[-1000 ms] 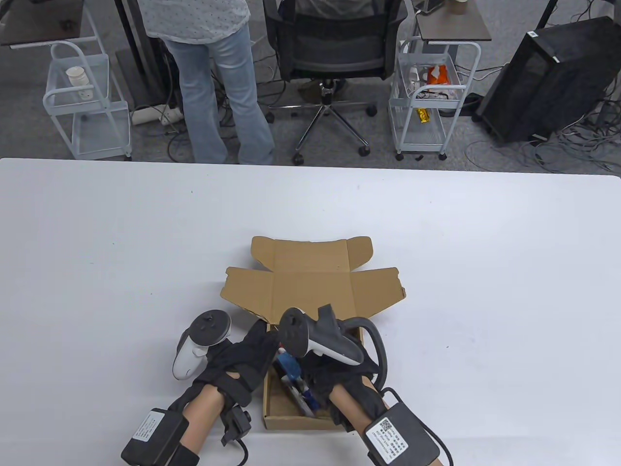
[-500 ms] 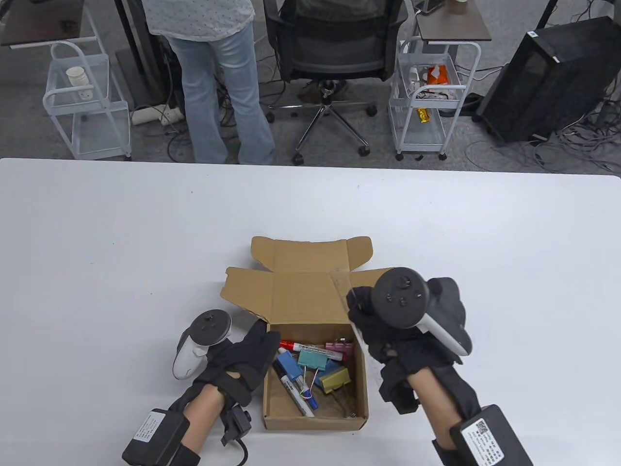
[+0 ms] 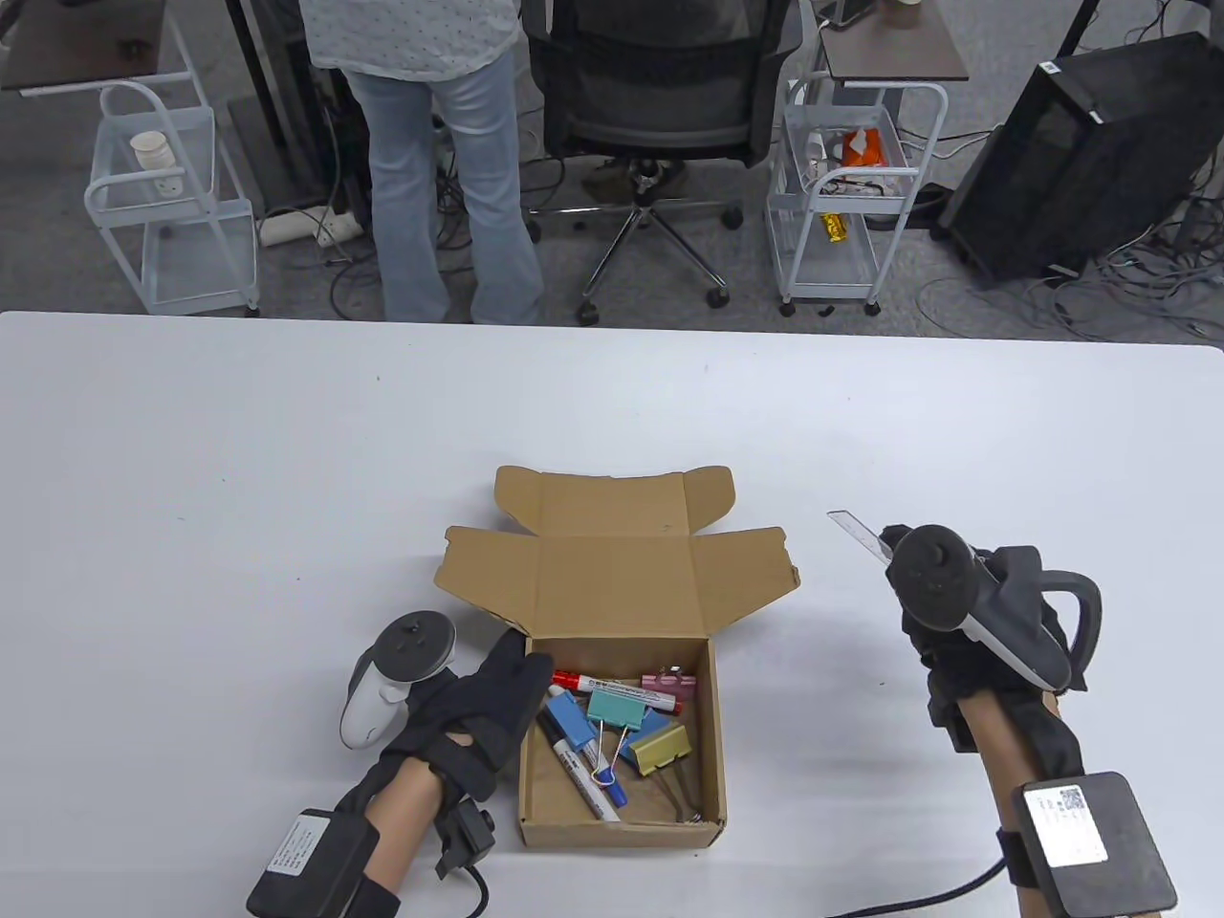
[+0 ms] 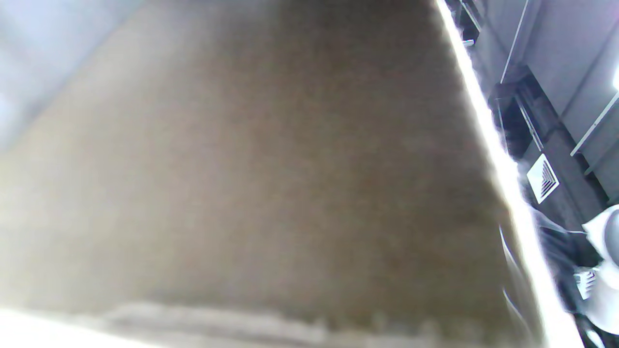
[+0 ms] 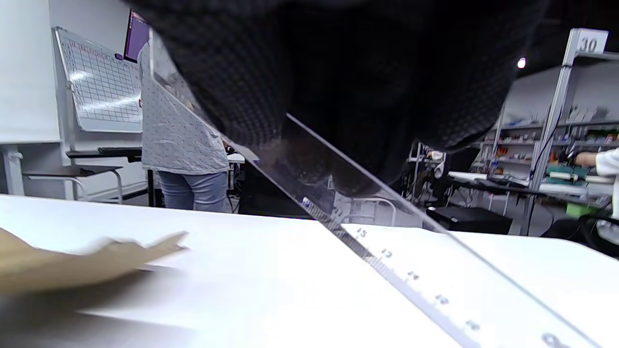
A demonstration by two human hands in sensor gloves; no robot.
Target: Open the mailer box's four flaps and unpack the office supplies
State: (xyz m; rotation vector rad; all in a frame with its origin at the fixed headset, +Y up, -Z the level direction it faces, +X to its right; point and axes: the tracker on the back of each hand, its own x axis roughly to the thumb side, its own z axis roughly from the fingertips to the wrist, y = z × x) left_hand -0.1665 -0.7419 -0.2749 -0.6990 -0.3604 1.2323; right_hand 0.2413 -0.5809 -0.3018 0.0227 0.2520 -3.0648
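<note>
Below, table seen from above. Left hand [image 3: 478,703] at the left wall of the cardboard box [image 3: 620,830], palm down, fingers straight and close together, fingertips touching the top of that wall near the far corner; holds nothing. Left wrist view filled by a blurred brown surface, the box wall [image 4: 251,164], pressed close to the lens.

Right hand [image 3: 956,660] well to the right of the box, above the white table [image 3: 239,478], forearm angled up from the bottom edge. Fingers curled and pinching a clear plastic ruler [image 3: 861,532], whose far end juts out past the knuckles toward the upper left. From the right wrist, ruler [image 5: 387,263] runs slanted down to the right under the gloved fingers [image 5: 251,87]; printed scale readable in part: 15, then further numbers too blurred to read. Whether the ruler touches the table cannot be told.

Box open, all four flaps folded outward, the lid lying flat beyond it. Inside: red-capped marker [image 3: 612,686] with small unreadable print, second marker with a blue cap [image 3: 585,771], binder clips in teal [image 3: 618,710], blue [image 3: 568,717], yellow [image 3: 662,748] and pink [image 3: 669,682].

Labels: white sticker with a QR code on the right wrist pack [image 3: 1069,820]; white printed sticker on the left wrist pack [image 3: 295,845], text too small to read. Shelf post marked "30" [image 5: 588,44] in the right wrist view.
</note>
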